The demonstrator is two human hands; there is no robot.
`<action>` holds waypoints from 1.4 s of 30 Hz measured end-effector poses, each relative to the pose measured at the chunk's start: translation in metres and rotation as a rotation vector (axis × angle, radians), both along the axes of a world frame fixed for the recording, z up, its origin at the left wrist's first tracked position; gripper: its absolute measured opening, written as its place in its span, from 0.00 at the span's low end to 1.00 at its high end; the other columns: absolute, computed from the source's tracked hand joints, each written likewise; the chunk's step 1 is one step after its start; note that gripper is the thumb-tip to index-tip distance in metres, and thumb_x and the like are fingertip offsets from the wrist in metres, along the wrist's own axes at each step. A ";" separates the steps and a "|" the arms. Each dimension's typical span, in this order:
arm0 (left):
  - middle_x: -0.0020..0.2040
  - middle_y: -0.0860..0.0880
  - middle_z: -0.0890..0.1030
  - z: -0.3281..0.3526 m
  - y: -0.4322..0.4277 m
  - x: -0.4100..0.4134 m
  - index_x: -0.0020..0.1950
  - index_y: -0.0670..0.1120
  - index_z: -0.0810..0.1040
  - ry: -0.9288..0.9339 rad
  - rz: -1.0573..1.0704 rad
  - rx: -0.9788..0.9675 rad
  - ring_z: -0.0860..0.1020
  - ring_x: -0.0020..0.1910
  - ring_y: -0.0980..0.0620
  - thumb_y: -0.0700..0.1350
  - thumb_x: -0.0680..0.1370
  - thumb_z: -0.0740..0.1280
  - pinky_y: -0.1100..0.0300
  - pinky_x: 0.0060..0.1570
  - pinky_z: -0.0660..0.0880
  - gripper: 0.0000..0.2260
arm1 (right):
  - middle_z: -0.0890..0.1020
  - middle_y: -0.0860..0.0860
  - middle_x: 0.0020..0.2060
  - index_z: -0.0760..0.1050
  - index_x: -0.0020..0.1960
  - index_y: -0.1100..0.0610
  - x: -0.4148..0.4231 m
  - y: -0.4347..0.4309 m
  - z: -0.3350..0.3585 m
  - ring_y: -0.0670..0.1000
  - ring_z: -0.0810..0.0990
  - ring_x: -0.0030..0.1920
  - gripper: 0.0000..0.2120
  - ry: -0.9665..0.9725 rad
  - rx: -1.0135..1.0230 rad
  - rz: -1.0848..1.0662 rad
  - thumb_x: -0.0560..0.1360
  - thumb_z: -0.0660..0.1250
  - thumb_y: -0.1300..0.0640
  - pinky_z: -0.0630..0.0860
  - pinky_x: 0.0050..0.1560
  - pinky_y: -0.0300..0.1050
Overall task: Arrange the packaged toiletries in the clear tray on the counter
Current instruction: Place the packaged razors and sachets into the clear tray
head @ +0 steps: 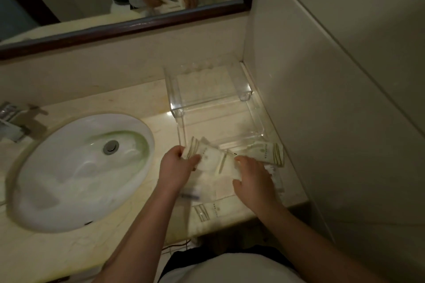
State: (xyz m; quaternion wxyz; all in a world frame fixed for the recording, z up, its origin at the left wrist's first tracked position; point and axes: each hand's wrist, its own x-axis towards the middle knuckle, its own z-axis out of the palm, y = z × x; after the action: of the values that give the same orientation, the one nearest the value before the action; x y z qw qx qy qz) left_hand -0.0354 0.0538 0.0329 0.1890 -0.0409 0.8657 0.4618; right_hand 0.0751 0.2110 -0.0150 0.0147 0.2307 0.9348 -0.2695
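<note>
A clear acrylic tray [257,119] with a raised upper shelf stands on the counter by the right wall. Both levels look bare. Just in front of it lies a loose heap of white toiletry packets [216,163] with green stripes. My left hand [176,169] is closed on one striped packet [195,149] at the heap's left end. Over the heap's right side my right hand [251,178] lies on the packets, fingers curled on them. A longer striped packet [269,153] sticks out past it toward the wall. One more packet [207,210] rests near the counter's front edge.
A white oval sink [76,172] fills the counter's left, its faucet [13,122] at the far left. A dark-framed mirror [128,25] hangs behind. The tiled wall [333,99] closes the right side. The counter's front edge [230,227] runs just below the packets.
</note>
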 end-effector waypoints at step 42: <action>0.78 0.43 0.56 -0.059 0.053 -0.062 0.76 0.50 0.61 0.431 -0.913 -0.559 0.52 0.77 0.40 0.58 0.80 0.54 0.46 0.74 0.55 0.26 | 0.78 0.49 0.52 0.67 0.69 0.48 -0.093 0.078 0.043 0.50 0.78 0.49 0.30 0.176 -0.381 -0.388 0.70 0.72 0.61 0.75 0.47 0.42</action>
State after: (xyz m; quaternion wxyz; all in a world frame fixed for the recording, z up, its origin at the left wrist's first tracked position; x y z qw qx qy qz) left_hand -0.0971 0.1063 -0.0266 0.1703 0.3834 0.9038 0.0849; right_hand -0.0183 0.2895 0.0280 -0.0751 0.3740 0.8034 -0.4572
